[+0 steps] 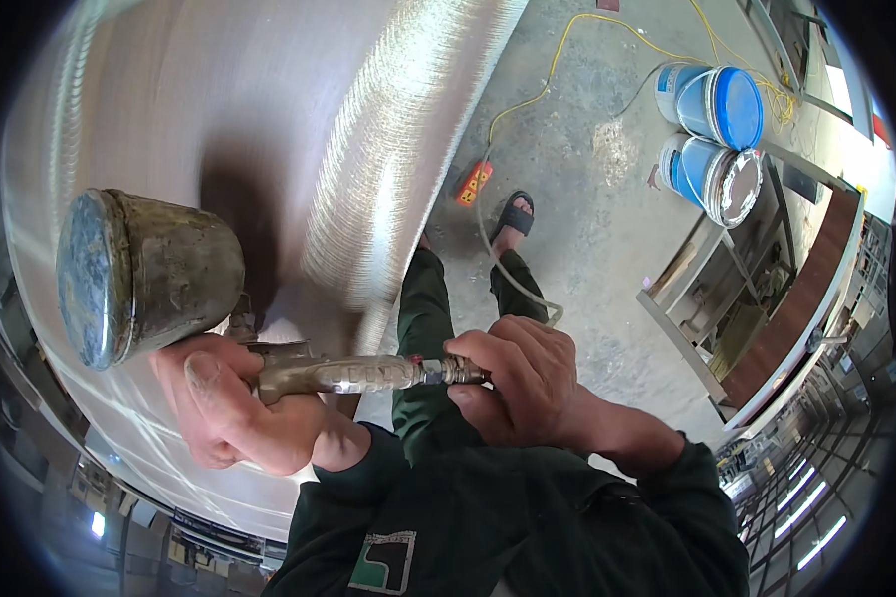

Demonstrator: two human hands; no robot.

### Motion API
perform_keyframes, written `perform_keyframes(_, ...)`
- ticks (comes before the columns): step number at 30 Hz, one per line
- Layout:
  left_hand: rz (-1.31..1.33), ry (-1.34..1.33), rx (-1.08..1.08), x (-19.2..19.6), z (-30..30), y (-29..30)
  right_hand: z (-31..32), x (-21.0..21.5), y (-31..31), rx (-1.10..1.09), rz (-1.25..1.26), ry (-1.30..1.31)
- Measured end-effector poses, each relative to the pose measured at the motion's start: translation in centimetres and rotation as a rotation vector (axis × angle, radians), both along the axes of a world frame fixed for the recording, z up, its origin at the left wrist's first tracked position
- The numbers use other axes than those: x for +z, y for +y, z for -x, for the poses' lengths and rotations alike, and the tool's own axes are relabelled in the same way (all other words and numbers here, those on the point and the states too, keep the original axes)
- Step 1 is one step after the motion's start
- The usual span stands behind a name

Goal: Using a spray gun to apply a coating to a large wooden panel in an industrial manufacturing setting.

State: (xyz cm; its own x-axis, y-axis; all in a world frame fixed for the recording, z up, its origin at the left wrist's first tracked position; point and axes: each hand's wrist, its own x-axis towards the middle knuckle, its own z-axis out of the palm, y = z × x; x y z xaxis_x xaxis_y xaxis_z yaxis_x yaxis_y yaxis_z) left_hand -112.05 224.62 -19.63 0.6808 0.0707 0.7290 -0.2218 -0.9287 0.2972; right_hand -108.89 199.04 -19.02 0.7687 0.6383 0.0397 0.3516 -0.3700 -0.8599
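The left hand [237, 410] grasps the spray gun [353, 375], its long axis lying sideways toward the right hand [523, 383], which grasps the hose fitting [456, 371].

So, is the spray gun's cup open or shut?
Shut: the cup has a stained lid covering its wide end. How full it is, I cannot tell.

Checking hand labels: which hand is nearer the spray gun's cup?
Left. The left hand grips the spray gun beside the cup; the right hand is farther off, at the hose fitting.
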Motion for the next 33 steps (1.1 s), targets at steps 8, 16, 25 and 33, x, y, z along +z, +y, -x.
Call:
perform_keyframes(8, -0.278, -0.196, -0.044, -1.9, -0.4, 2.2, 1.0, 0.1, 0.9, 0.073, -0.057, -0.042)
perform_keyframes(16, -0.364, -0.070, -0.268, -0.7, -0.2, 4.6, 0.8, 0.2, 2.0, -0.035, -0.094, 0.028)
perform_keyframes(25, -0.246, -0.135, -0.016, -1.5, -1.2, 3.3, -1.1, 1.2, 2.7, -0.014, -0.074, 0.152)
perform_keyframes(33, -0.217, 0.085, -0.095, 0.3, 0.2, 1.9, -1.7, 2.9, 2.4, -0.004, -0.035, 0.621)
